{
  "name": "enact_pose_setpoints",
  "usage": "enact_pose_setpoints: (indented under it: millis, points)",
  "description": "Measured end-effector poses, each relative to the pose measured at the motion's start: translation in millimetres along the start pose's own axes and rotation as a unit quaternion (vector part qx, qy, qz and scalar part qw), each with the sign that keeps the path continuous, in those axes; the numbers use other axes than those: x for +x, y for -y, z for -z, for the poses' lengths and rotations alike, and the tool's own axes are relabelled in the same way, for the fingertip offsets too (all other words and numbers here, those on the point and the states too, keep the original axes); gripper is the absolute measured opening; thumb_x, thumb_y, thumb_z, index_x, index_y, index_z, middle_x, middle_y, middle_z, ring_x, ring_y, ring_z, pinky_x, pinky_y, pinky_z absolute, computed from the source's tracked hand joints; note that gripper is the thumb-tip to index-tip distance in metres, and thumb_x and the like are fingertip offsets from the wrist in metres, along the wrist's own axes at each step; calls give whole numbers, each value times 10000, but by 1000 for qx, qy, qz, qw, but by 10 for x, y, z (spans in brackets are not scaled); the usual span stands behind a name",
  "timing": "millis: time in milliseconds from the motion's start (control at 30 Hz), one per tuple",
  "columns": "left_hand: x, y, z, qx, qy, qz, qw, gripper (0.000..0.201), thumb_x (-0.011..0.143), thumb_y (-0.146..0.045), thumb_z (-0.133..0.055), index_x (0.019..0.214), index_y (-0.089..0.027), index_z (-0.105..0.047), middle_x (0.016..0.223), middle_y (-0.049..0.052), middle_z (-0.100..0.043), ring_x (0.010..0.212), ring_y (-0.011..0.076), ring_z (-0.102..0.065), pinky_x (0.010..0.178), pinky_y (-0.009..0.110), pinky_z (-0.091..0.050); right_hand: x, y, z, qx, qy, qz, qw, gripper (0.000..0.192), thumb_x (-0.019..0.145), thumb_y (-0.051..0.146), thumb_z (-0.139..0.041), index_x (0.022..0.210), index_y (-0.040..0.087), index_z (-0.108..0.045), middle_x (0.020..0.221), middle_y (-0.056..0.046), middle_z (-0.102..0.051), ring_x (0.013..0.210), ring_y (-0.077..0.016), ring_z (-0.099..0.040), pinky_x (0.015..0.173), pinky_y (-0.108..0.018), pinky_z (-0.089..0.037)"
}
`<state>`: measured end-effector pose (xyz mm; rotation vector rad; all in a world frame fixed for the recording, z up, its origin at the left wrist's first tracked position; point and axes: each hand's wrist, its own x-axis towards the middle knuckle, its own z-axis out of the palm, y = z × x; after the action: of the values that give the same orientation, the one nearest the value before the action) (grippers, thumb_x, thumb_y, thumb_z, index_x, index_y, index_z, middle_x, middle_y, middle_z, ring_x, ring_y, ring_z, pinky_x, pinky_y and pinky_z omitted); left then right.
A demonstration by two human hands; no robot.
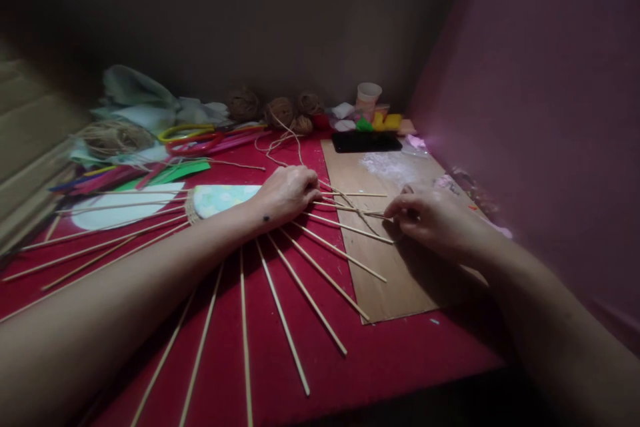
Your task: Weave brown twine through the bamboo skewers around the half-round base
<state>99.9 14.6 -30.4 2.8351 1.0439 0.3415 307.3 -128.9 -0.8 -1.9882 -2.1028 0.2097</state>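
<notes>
A round base (220, 200) with a pale printed face lies on the red table (390, 353), and thin wooden sticks (283, 320) fan out from it like spokes toward the near, left and right sides. Your left hand (287, 192) rests palm down on the right part of the base, fingers curled, pressing it and the inner stick ends flat. Your right hand (433, 217) sits to the right over a brown board (400, 280), its fingertips pinched narrowly on a strand of twine (357, 210) that runs across the sticks between your two hands. A short band of woven twine shows at the left rim of the base; on the right the strand crosses only a few sticks, and how much is woven under your left hand cannot be told. By this evidence the spokes are all set and the weaving is at an early stage, with most of each stick's length still bare. The loose twine trails to the far side, where several balls of twine (280, 110) stand in a row. Farther right are a dark phone (366, 141) and a paper cup (369, 95); to the far left lie scissors (193, 137) with yellow and red handles, coloured paper strips and a loose bundle of fibre (113, 137).
</notes>
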Motion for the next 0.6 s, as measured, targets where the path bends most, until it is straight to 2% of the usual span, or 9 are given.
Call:
enact_pose_setpoints:
  millis: [167,267,367,433,600]
  points:
    - [5,15,-18,6,-2,-6,1000,165,828,-276,-558,751,-159,-645,748,39,-645,670,148,-550,601,246,-363,-10,-8,5,48,20,-20,998,242,725,75,-537,818,203,-720,761,-40,-686,656,-150,-598,615,-272,-448]
    - [7,22,-28,12,-3,-12,1000,162,832,-276,-560,767,-155,-646,776,47,-650,703,161,-559,631,255,-372,-20,-27,25,166,13,-7,986,225,697,84,-541,794,193,-713,753,-39,-667,697,-166,-614,640,-293,-482]
    - [8,27,-36,23,-1,-14,1000,171,837,-285,-559,766,-156,-645,778,48,-651,715,169,-564,634,260,-371,-34,-41,69,327,33,12,944,119,715,176,-586,706,191,-704,773,-45,-633,733,-172,-620,677,-314,-523]
    - [8,26,-37,27,-1,-15,1000,178,841,-292,-555,769,-157,-647,778,48,-650,717,170,-566,630,261,-369,-48,-44,95,396,57,6,917,98,713,223,-625,662,192,-703,789,-44,-617,751,-172,-616,708,-329,-539]
    - [3,11,-26,27,0,-13,1000,188,851,-292,-543,792,-151,-654,802,55,-657,728,167,-571,639,256,-376,-75,-41,70,516,87,-95,847,63,677,231,-687,727,195,-703,792,-39,-636,721,-181,-640,703,-372,-557]
